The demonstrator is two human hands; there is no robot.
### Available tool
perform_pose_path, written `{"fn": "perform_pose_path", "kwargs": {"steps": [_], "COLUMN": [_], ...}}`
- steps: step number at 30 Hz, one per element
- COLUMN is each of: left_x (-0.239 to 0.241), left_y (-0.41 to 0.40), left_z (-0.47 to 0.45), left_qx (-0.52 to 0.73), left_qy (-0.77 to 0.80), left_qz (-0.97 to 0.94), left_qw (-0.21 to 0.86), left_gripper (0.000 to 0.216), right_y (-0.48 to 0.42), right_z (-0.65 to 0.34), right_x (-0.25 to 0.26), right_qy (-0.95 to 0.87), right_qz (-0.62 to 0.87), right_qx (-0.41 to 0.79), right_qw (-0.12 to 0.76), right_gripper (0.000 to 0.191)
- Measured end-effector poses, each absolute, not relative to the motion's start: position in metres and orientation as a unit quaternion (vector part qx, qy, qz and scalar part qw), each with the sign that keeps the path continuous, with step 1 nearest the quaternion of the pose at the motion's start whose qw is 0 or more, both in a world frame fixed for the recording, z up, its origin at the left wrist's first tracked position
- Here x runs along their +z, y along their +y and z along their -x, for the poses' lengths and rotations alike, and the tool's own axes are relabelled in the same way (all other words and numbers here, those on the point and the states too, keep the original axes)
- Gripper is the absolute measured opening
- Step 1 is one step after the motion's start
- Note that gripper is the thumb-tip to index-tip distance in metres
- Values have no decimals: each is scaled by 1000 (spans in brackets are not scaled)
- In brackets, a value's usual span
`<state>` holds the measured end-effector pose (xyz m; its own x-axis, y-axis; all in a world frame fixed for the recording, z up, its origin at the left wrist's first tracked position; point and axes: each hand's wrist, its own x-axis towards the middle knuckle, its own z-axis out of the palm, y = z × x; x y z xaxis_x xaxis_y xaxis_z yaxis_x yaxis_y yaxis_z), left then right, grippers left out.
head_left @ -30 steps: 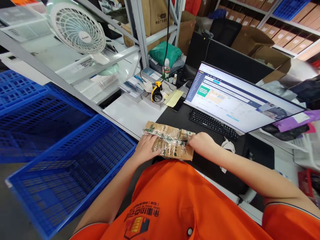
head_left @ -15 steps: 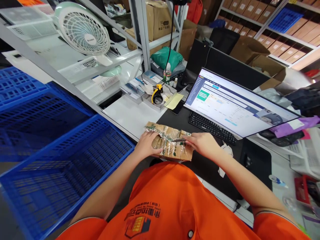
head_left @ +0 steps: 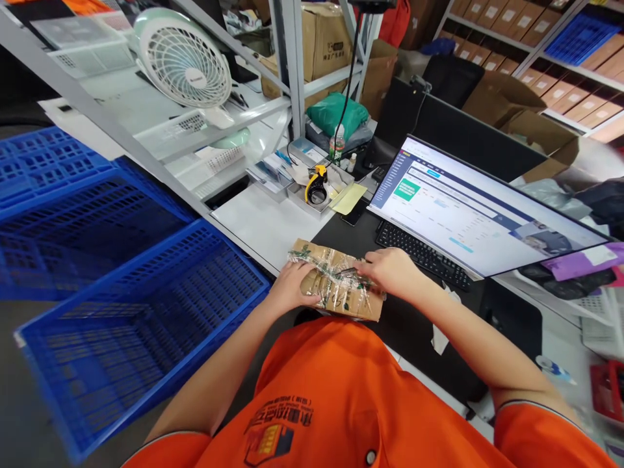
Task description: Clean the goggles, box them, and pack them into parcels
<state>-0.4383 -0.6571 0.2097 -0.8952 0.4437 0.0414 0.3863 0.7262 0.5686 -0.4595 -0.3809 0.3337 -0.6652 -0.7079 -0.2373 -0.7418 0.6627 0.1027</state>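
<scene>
A small brown cardboard box [head_left: 336, 298], covered in clear tape with green print, lies at the near edge of the desk against my body. My left hand [head_left: 292, 286] grips its left end, fingers and thumb spread over the top. Closed around a thin dark pointed tool [head_left: 347, 270], my right hand [head_left: 385, 270] works over the right half of the box top. The tool's tip lies in the wrinkled tape; its handle is hidden in my fingers, so I cannot tell its exact kind.
Behind the box are a keyboard [head_left: 424, 253] and a tilted monitor [head_left: 478, 211]. A yellow-and-black tape dispenser [head_left: 316, 186] rests in a tray at the back. Blue crates [head_left: 146, 338] stand at left, below a fan [head_left: 188, 62]. Crumpled white paper [head_left: 441, 331] lies right of the box.
The tool has gone lower into the tape, and its tip has shifted. My right hand has turned over it slightly. My left hand keeps its hold, while the whole view has shifted a little.
</scene>
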Motion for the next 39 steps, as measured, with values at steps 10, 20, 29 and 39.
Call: {"fn": "perform_pose_path", "kwargs": {"steps": [10,20,29,39], "left_x": [208,212,218,211], "left_y": [-656,-654,-652,-652], "left_z": [438,436,435,432], "left_qx": [250,254,266,255], "left_qy": [942,940,940,946], "left_qz": [-217,-221,-198,-194], "left_qw": [65,48,76,58], "left_gripper": [70,72,71,66], "right_y": [-402,-383,-369,-380], "right_z": [470,473,483,483], "right_x": [309,328,342,311], "right_qy": [896,901,913,896], "right_qz": [421,415,393,433], "right_qx": [104,81,50,60], "right_qw": [96,96,93,77], "right_gripper": [28,30,33,32]}}
